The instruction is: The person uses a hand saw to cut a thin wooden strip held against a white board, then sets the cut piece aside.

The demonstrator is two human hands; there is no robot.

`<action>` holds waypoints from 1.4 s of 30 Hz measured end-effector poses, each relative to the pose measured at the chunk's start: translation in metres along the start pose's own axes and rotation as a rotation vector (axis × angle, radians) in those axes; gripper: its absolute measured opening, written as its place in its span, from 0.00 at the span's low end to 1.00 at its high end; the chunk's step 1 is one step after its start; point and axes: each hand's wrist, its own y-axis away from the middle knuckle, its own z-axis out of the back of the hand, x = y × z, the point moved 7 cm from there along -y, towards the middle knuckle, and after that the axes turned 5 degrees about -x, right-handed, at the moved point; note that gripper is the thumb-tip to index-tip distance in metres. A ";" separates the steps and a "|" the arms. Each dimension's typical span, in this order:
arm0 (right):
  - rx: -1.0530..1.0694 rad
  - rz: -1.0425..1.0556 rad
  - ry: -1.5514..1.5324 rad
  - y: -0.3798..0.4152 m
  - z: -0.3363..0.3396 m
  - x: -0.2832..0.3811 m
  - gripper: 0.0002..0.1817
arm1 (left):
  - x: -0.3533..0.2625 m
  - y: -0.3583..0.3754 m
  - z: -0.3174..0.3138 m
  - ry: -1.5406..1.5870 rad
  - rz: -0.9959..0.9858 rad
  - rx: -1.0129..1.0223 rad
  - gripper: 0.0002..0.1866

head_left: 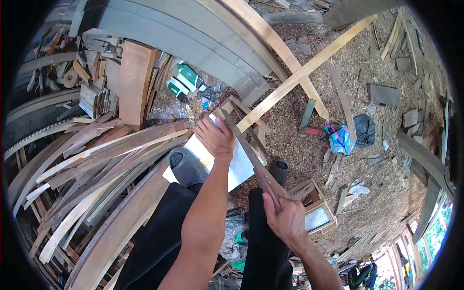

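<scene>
My right hand [286, 218] is closed around the brown handle of a long, narrow, dark-bladed tool [249, 149], which looks like a machete. Its blade slants up and left, with the far end close beside my left hand [215, 137]. The fingers of that hand are curled down near the upper edge of a white board [236, 170], by a pale piece of wood [216, 116]. What those fingers grip is hidden beneath them. Between my feet, in dark shoes [187, 166], lies the white board.
Long curved timber strips [111, 145] are stacked on the left. Two light planks [309, 67] cross ahead over shavings. Green-and-white packages [188, 77] lie near a wide grey beam [179, 38]. A wooden box [331, 224], a blue patterned bag [340, 140] and a black bag [364, 130] are on the right.
</scene>
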 end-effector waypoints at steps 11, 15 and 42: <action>0.067 -0.029 -0.038 -0.080 -0.069 0.018 0.27 | 0.006 0.000 -0.004 -0.016 0.005 0.000 0.20; 0.125 -0.055 0.015 -0.090 -0.085 0.016 0.25 | 0.009 0.000 0.000 -0.036 0.032 0.050 0.20; 0.214 -0.182 0.038 0.015 0.017 -0.005 0.21 | 0.007 -0.001 -0.004 -0.045 0.009 -0.028 0.17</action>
